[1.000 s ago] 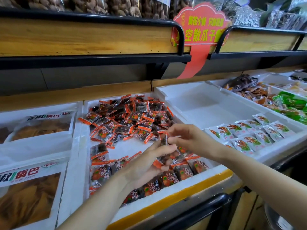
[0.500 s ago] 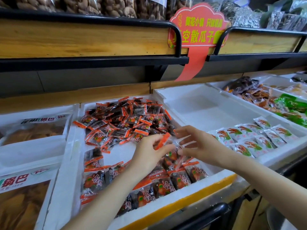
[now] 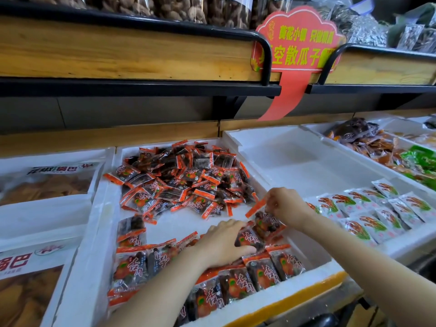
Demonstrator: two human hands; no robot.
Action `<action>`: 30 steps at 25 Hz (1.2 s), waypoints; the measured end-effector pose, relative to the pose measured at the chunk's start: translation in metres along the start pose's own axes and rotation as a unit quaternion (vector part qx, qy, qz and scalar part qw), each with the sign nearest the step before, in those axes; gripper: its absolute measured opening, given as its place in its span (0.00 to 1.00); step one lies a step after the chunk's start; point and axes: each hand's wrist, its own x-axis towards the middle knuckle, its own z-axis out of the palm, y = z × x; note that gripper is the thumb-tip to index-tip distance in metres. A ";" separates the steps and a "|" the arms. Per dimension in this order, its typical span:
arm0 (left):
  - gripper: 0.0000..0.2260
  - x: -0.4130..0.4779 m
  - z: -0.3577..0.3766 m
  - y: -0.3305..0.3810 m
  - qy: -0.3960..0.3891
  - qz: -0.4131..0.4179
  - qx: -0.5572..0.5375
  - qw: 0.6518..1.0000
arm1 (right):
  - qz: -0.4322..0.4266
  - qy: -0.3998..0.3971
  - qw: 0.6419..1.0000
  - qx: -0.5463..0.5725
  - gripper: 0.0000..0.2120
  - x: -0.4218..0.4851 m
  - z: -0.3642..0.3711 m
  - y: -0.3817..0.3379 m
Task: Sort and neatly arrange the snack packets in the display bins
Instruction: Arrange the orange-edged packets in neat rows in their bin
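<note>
At the right end of the front row, the fingers [image 3: 274,201] of the right hand [image 3: 289,205] pinch the orange seal strip of one snack packet [image 3: 267,221], which hangs tilted just above the row. The left-hand fingers [image 3: 232,226] lie close together over a neighbouring packet [image 3: 250,239], thumb along its near edge. Whether they clasp it or only steady it cannot be told.

Change: half a second ago the left hand [image 3: 224,244] held up an orange-edged packet at mid-bin, with the right fingers spread beside it. Now the right hand has the packet and the left has dropped onto the row. Judged from this, a hand-over is complete and the packet is about to be seated, with the left hand holding its neighbours in line.

Containers: the middle foam bin [image 3: 106,208] holds only orange-and-dark packets. A loose heap [image 3: 184,182] fills its back half, ordered overlapping rows [image 3: 238,283] line its front, and a strip of bare white floor lies between. Most of the stock is unsorted, so the task appears well short of done.

The bin to the right [image 3: 259,142] carries neat rows of white packets [image 3: 368,208] with red-and-green print at its front only. Farther right lie brown packets [image 3: 368,142] and green packets [image 3: 422,159]. The bins to the left hold large bags [image 3: 47,182] of yellowish crisps. A wooden shelf [image 3: 118,53] with a red sign [image 3: 297,43] runs above.
</note>
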 end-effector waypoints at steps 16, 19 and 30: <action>0.28 0.002 0.004 -0.009 0.004 0.012 -0.037 0.999 | -0.011 -0.173 0.979 -0.108 0.19 -0.016 0.031 -0.014; 0.25 0.004 -0.025 -0.024 0.076 0.024 -0.064 0.995 | -0.051 -0.029 0.998 -0.008 0.25 -0.008 0.021 -0.022; 0.32 0.037 -0.065 -0.107 0.102 -0.128 0.054 0.985 | -0.059 -0.026 0.998 0.001 0.35 0.082 0.062 -0.035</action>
